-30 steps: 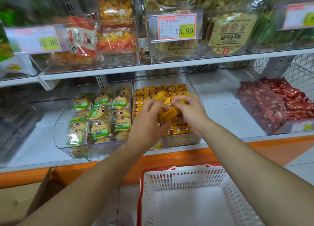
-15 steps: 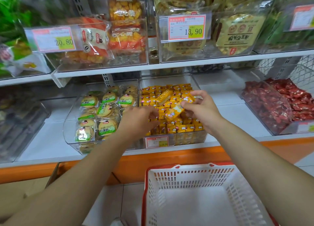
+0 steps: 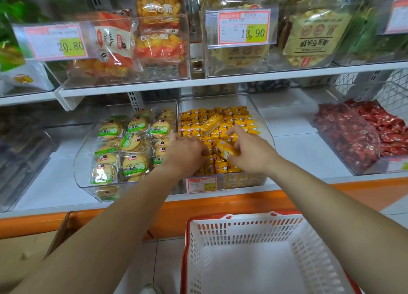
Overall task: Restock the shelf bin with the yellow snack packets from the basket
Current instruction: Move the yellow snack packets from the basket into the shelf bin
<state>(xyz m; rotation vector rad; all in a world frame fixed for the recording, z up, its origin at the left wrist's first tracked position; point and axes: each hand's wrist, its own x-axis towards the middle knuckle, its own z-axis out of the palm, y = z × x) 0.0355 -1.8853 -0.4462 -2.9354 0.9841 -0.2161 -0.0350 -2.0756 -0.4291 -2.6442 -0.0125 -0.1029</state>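
A clear shelf bin [image 3: 263, 126] on the lower shelf holds several rows of small yellow snack packets [image 3: 234, 117]. One longer yellow packet [image 3: 210, 122] lies loose on top of the rows. My right hand [image 3: 251, 150] is inside the bin and grips a yellow packet [image 3: 228, 150] tilted above the front rows. My left hand [image 3: 184, 153] is next to it at the bin's front left, fingers curled down among the packets; whether it holds one is hidden. The white basket [image 3: 249, 229] with a red rim sits below, nothing visible inside it.
A clear bin of green-labelled round biscuits [image 3: 123, 148] stands left of the yellow bin. A bin of red packets [image 3: 362, 128] is on the right. The upper shelf [image 3: 198, 83] with bagged snacks overhangs. An orange shelf base [image 3: 220, 205] runs behind the basket.
Both hands have sunk lower toward the front rows of the bin. The right hand still carries its yellow packet, now closer to the rows, and the left hand has moved in beside it.
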